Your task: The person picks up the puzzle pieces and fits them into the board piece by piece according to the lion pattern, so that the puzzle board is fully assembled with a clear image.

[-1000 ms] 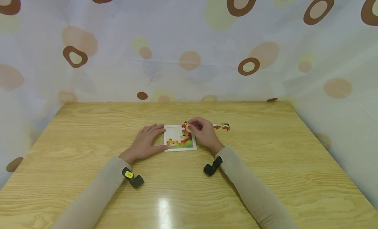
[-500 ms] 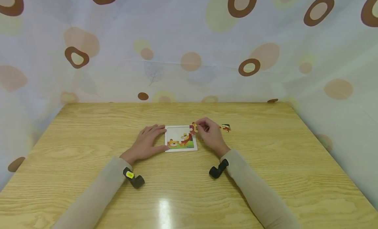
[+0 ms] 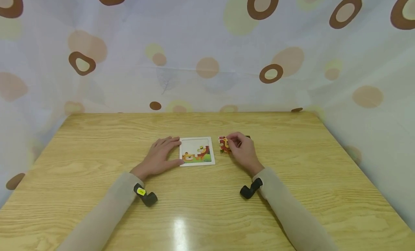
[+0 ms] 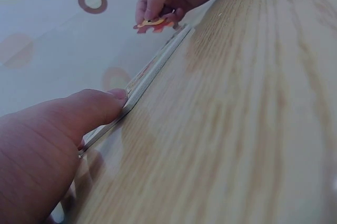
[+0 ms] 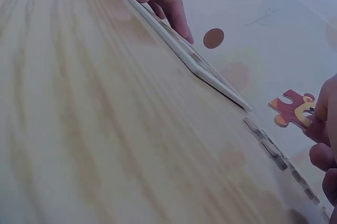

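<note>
A square puzzle tray (image 3: 213,150) with a white rim lies on the table, a few joined pieces (image 3: 196,156) along its bottom and lower right. My left hand (image 3: 159,155) rests at the tray's left side, thumb and fingers spread along the rim. Right of the tray, my right hand (image 3: 243,150) pinches a red puzzle piece (image 5: 297,109) with a yellow animal's head, held above the table. Loose puzzle pieces (image 5: 266,145) lie below that hand, partly hidden by it in the head view.
The wooden table (image 3: 194,200) runs back to a patterned cloth (image 3: 181,78). Both forearms wear black wrist mounts, the left one (image 3: 145,195) with a yellow label.
My right hand has carried the pinched piece rightward, from over the tray's upper right corner to above the loose pieces. My left hand has stayed at the tray.
</note>
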A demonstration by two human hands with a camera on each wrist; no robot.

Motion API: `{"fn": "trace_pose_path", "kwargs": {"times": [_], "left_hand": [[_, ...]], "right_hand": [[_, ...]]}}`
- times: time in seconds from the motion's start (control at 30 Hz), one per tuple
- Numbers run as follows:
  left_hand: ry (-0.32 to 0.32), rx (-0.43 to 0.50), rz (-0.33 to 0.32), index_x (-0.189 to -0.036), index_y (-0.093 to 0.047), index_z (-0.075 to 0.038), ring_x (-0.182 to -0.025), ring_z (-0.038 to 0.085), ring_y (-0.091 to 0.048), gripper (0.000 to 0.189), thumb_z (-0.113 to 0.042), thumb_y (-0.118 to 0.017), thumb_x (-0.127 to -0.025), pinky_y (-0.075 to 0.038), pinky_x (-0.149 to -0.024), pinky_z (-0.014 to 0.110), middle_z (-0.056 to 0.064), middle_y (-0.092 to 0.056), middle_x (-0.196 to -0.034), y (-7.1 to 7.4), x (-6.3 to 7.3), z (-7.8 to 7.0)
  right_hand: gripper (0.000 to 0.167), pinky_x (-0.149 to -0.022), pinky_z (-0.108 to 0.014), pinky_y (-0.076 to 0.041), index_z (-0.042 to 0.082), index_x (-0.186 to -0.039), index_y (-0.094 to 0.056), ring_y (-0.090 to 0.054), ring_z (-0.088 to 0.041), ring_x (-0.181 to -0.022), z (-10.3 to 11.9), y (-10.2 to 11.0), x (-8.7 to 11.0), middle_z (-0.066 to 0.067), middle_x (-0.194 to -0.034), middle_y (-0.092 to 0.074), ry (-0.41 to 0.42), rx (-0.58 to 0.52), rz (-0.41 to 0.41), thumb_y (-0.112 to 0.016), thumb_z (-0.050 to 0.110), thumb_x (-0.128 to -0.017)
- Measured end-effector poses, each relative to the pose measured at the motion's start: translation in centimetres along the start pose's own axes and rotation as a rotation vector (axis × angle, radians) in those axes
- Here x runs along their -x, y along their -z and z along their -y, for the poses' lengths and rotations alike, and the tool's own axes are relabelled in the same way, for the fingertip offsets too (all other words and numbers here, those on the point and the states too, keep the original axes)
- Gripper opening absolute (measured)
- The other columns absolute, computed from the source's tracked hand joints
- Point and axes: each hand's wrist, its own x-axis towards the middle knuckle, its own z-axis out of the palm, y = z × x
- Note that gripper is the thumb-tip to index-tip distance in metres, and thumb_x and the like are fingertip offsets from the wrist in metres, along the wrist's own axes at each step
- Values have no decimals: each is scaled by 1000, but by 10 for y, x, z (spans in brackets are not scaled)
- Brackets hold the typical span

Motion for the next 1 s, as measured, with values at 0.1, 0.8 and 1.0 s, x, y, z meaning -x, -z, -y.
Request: {"fn": "trace_pose_path", "kwargs": {"times": [0.1, 0.8, 1.0], "left_hand": [[-2, -1, 0, -141, -47, -6, -143, 35, -26, 69, -42, -68, -86, -13, -116, 57, 11, -39, -152, 0, 0, 0], [-2, -5, -1, -141, -47, -6, -143, 36, -26, 70, -41, -69, -85, -11, -116, 60, 12, -39, -152, -1, 0, 0], [1, -9, -3, -141, -47, -6, -143, 36, -26, 70, -41, -69, -85, -12, -116, 59, 12, -39, -152, -1, 0, -1]], "right_hand": [[10, -60, -20, -42, 2, -98, -67, -51, -14, -67, -4, 6, 4, -10, -81, -64, -5, 18, -14, -59, 3, -92], [10, -58, -21, -40, 1, -93, -68, -49, -15, -63, -15, 23, 9, -12, -76, -65, -61, 161, -30, -60, 3, -89], [12, -57, -23, -42, -1, -94, -69, -51, -15, -62, -14, 24, 9, -13, -76, -65, -91, 195, -4, -59, 3, -88]]}}
